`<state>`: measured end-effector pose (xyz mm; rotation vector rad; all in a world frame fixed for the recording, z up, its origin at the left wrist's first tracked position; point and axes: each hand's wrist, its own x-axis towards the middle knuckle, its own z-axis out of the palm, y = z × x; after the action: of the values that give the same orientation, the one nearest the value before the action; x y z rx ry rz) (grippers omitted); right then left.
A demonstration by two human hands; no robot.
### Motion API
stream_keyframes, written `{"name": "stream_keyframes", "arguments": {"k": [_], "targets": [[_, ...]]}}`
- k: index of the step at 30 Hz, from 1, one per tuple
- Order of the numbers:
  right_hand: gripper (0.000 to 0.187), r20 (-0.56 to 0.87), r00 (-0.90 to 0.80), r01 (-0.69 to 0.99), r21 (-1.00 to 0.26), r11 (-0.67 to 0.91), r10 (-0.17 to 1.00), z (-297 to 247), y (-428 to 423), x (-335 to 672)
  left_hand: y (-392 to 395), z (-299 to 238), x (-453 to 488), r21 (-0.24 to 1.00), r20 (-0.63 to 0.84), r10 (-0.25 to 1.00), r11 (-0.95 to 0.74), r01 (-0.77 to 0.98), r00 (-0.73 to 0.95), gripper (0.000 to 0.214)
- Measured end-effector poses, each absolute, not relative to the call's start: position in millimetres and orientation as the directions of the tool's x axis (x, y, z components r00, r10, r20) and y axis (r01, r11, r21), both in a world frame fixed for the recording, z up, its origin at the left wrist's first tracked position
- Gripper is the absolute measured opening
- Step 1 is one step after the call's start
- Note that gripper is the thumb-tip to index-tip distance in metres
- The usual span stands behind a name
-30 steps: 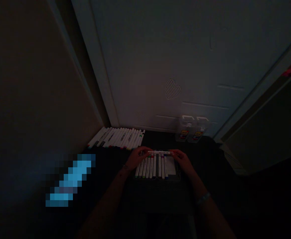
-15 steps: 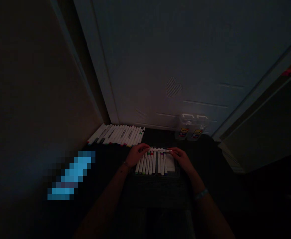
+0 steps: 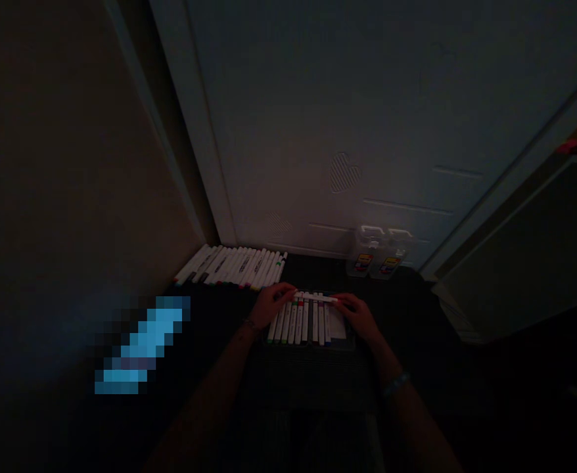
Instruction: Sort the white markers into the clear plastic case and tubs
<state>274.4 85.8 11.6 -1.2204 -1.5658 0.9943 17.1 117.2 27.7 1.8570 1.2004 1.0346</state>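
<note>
Half a second earlier, showed dark lettering along the slim white plastic marker (image 3: 317, 297); now showed hardly any. Pinched it at opposite ends with left hand (image 3: 271, 305) and right hand (image 3: 360, 316), crosswise over the colour-tipped white markers (image 3: 292, 324) in a clear plastic case (image 3: 340, 343). Seemingly rolled it, without laying it down.

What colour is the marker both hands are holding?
The marker looks white, best seen in the head view.

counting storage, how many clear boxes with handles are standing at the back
2. The left box stands beyond the right hand, near the heart-marked panel; the right box stands close beside it. Others could be hidden in the dark.
</note>
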Motion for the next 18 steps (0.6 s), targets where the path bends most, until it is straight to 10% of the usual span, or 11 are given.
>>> {"name": "stream_keyframes", "arguments": {"k": [18], "targets": [[0.033,0.228,-0.073,0.384,-0.892,0.239,0.971,16.0,85.3,273.6,116.6,30.0,16.5,0.762,0.275,0.906,-0.409,0.502,0.321,0.031]]}}
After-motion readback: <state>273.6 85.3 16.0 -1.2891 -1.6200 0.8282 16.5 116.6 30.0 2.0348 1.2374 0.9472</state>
